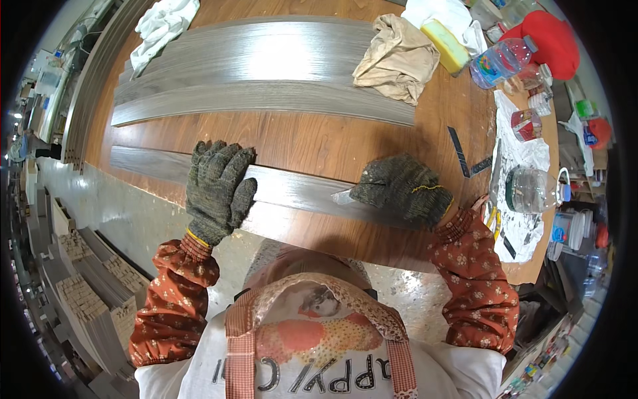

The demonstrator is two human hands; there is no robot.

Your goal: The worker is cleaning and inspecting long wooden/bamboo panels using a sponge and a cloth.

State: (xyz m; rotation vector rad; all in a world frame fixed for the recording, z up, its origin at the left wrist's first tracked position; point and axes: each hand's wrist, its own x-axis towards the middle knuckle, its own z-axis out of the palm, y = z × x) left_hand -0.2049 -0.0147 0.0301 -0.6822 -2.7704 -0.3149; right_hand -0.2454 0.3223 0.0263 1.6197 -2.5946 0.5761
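A narrow grey wood-grain strip (292,189) lies across the near part of the brown wooden table. My left hand (218,186), in a dark knitted glove, rests flat on the strip with its fingers stretched out. Toward the strip's right part, my gloved right hand (402,191) is closed around a flat metal blade (342,195). The blade's tip points left and lies at the strip's surface; its handle is hidden in the glove. Beyond both hands, wider grey planks (219,56) lie overlapping.
A beige cloth (397,58) and a white cloth (163,30) lie on the planks. Right of them are a sponge (445,46), a water bottle (502,63) and dark blade strips (458,153). A clear jug (531,189) stands on white sheeting (522,243). Stacked boards (86,306) stand at left.
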